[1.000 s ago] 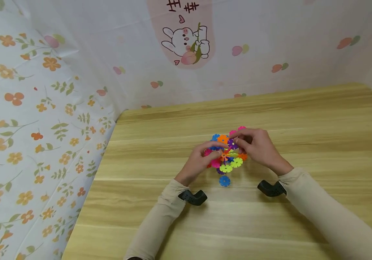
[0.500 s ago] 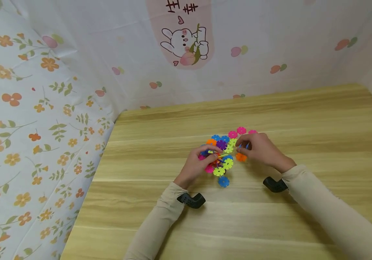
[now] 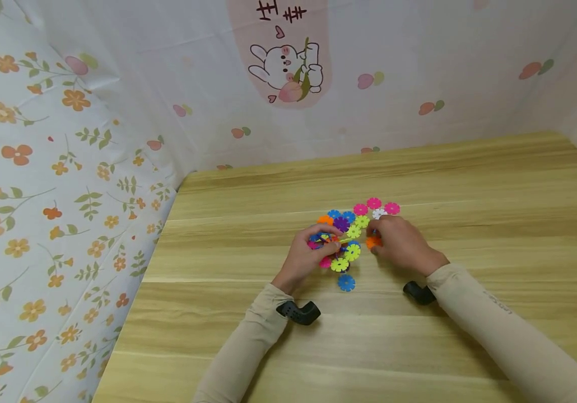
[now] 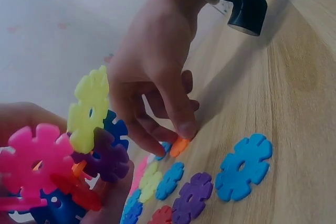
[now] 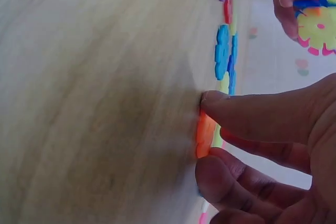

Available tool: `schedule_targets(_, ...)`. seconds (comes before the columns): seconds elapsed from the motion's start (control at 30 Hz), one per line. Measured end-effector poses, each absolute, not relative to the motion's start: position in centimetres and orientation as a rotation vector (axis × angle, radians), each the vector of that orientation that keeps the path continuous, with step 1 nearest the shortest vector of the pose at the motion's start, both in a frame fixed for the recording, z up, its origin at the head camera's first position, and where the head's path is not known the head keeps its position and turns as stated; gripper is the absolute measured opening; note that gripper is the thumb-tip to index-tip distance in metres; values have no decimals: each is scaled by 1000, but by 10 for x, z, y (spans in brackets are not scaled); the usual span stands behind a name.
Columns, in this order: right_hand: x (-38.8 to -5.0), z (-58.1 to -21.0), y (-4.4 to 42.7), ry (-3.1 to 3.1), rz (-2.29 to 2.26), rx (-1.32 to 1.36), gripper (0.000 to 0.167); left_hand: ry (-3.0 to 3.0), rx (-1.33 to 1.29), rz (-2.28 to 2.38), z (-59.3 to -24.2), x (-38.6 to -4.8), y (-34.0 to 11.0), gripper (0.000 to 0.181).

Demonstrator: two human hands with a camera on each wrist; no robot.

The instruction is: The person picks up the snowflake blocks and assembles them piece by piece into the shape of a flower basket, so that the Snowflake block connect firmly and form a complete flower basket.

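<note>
**Right hand [image 3: 401,242] on an orange disc [image 5: 206,134], left hand [image 3: 302,256] round a bright cluster [image 4: 39,153]**

My right thumb and fingertips stand slightly apart, pinching the orange disc by opposite edges; it lies flat on the bench [image 3: 364,341], on the right of the loose discs; a small blue piece [image 4: 164,149] sits just beside those fingers. My left fingers are curled round the cluster of joined notched discs, pink, yellow, purple, blue and red among its colours, and hold it above the bench; exactly which disc they grip I cannot tell.

Nearest me on the bench lies a blue disc [image 3: 346,282]; on the far side are pink discs [image 3: 374,203], with a white disc [image 3: 379,214] just nearer, partly covered by my right hand; yellow discs [image 3: 362,221] lie between my hands, to the left of the orange disc. The cluster and my left hand block the head view of pieces beneath them; a black bracket [image 3: 299,312] juts from my left sleeve [image 3: 253,336], and a patterned cloth [image 3: 394,112] hangs behind the bench's far edge.
</note>
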State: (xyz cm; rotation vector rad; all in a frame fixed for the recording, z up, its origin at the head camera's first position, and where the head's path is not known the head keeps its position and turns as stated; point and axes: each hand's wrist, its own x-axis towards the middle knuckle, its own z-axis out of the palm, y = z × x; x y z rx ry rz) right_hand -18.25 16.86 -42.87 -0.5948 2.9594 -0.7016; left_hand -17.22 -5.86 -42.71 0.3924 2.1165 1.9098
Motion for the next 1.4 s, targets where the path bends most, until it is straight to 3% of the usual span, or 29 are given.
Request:
schedule_targets(0.17, -185, -430, 172, 2865, -826, -544, 26, 2143, 364, 1904, -428, -172, -57, 17)
schedule_targets(0.73, -178, -412, 176, 2610, -1363, -480, 2, 2152, 350, 1904, -432, -173, -56, 15)
schedule_targets(1.4, -166, -399, 151, 2780, -1472, -533, 6, 2217, 298, 1876, -428, -173, -51, 17)
